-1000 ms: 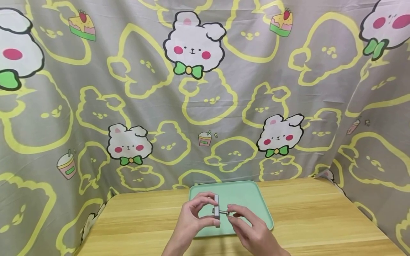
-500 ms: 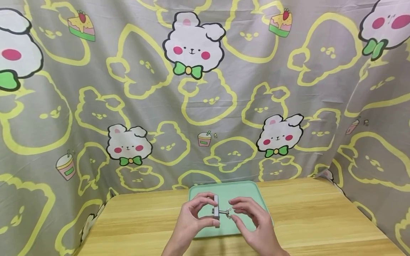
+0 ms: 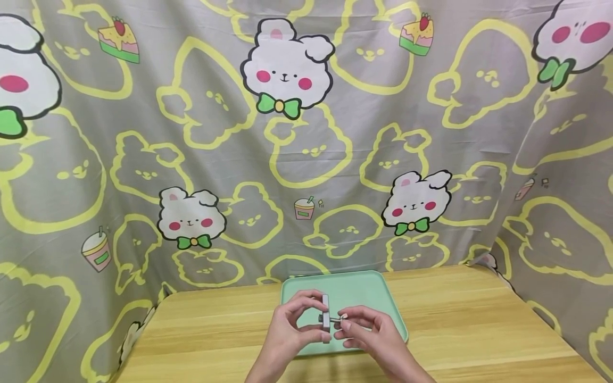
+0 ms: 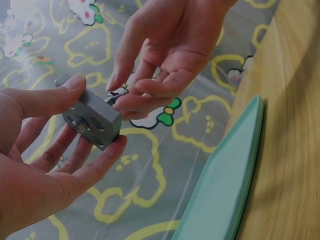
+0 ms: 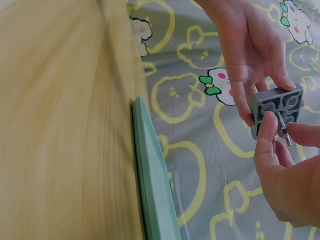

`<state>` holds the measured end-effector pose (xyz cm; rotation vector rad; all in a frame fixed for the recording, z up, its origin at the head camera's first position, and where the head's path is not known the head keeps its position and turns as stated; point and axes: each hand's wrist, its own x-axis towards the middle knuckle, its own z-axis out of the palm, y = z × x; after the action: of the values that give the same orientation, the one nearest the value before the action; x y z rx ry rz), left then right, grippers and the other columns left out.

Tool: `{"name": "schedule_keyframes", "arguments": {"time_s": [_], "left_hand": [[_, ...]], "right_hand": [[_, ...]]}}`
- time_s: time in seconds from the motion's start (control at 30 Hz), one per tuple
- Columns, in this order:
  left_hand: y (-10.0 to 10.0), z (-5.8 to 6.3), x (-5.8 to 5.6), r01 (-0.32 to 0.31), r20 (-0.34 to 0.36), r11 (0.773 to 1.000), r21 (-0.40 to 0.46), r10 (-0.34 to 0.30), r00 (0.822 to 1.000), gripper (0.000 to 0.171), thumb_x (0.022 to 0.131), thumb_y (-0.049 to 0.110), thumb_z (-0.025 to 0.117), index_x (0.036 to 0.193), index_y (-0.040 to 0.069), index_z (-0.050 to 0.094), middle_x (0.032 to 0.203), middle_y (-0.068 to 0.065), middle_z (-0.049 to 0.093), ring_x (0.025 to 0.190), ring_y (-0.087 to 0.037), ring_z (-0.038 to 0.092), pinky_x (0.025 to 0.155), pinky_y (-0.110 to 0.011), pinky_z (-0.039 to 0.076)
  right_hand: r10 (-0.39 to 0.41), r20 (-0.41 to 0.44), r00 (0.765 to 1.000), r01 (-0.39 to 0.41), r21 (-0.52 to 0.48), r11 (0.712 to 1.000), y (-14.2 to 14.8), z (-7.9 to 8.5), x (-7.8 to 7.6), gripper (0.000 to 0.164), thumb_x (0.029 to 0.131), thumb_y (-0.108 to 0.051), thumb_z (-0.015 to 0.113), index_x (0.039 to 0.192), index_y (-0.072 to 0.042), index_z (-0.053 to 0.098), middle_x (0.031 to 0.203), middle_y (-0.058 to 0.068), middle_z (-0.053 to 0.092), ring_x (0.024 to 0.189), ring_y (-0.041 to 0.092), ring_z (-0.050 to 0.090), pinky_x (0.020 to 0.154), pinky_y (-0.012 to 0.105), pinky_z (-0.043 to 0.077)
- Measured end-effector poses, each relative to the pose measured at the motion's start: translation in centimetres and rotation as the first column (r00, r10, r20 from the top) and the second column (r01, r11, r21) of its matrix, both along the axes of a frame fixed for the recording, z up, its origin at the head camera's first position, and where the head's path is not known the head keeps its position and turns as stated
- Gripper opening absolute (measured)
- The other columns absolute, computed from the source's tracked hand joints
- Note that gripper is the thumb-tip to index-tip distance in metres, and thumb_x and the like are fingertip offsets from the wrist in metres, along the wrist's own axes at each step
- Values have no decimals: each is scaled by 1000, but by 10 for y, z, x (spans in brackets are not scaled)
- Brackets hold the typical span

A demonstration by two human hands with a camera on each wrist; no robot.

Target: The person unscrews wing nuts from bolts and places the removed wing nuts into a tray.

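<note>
A grey block (image 5: pixel 279 94) with round holes and recesses is held up over the tray. My left hand (image 3: pixel 287 322) grips it by its edges, thumb on one side and fingers on the other. A slim metal bolt (image 3: pixel 335 320) runs through the block's middle, its head showing on the left-hand face in the left wrist view. At the bolt's free end is a small shiny metal piece (image 4: pixel 116 95). My right hand (image 3: pixel 375 335) pinches this end between thumb and fingers, partly hiding it.
A mint-green tray (image 3: pixel 356 284) lies on the wooden table (image 3: pixel 460 319) beneath the hands. A grey curtain (image 3: pixel 330 234) with yellow outlines and white cartoon rabbits hangs behind and along both sides of the table.
My right thumb and fingers were at the bolt's end, spread apart from it half a second ago, and now close around it again. The left hand keeps its hold on the block.
</note>
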<state>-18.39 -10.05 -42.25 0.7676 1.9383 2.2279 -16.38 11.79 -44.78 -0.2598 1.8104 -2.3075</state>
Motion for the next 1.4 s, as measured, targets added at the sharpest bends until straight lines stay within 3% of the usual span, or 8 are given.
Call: {"name": "schedule_keyframes", "arguments": {"time_s": [0.2,0.4,0.8,1.0,1.13,1.23,1.3,1.4], "left_hand": [[1,-1,0,17,-9,1000,0,-17,1000,43,73,-5,89,111,-8,69,138,-24,51,130,-43,51,94,-56,58],[2,-2,0,13,-5,1000,-15,-13,1000,44,73,-4,89,112,-10,68,139,-27,49,125,-32,57,91,-49,61],[1,-2,1,12,-2,1000,0,-12,1000,46,73,-5,89,112,-12,66,137,-24,52,124,-30,58,91,-49,61],[-1,-1,0,25,-1,999,20,-25,1000,43,73,-5,89,111,-7,68,138,-24,51,129,-39,53,92,-50,61],[-3,1,0,21,20,999,29,-21,1000,43,74,-3,89,112,-7,68,139,-22,51,132,-43,49,93,-50,60],[-4,2,-1,15,36,999,31,-16,999,44,75,-2,89,113,-7,68,140,-21,51,133,-40,49,95,-50,60],[-5,3,-1,13,45,999,32,-14,999,43,75,-3,88,113,-8,68,141,-21,51,132,-36,52,95,-49,60],[-7,3,-1,11,54,999,34,-13,998,42,76,-6,86,114,-8,67,141,-21,51,130,-30,55,95,-49,60]], "right_hand": [[34,22,999,-33,-46,998,2,0,0,30,101,-13,67,124,5,63,104,8,73,96,19,71,83,30,63],[-26,6,1000,26,16,1000,1,0,-1,31,98,-18,71,118,6,66,105,12,72,95,22,72,83,33,64],[-89,-187,978,109,99,989,-1,1,0,28,98,-16,71,112,8,65,106,22,68,91,27,74,81,41,65],[-118,-338,934,161,102,982,-3,-1,1,20,97,-10,72,107,6,66,107,23,68,94,25,74,79,41,65],[-130,-496,858,212,112,971,-6,-5,2,11,95,-5,73,104,0,69,108,21,68,97,23,73,81,38,65],[-129,-633,763,264,124,956,-7,-7,2,11,93,1,73,101,-7,70,108,17,69,99,21,71,84,35,64],[-115,-747,655,311,129,942,-7,-10,1,21,90,7,74,100,-11,70,108,14,69,99,21,70,85,31,63],[-78,-907,414,406,107,908,-8,-11,-3,26,88,9,75,99,-13,70,106,12,69,96,23,68,85,23,61]]}}
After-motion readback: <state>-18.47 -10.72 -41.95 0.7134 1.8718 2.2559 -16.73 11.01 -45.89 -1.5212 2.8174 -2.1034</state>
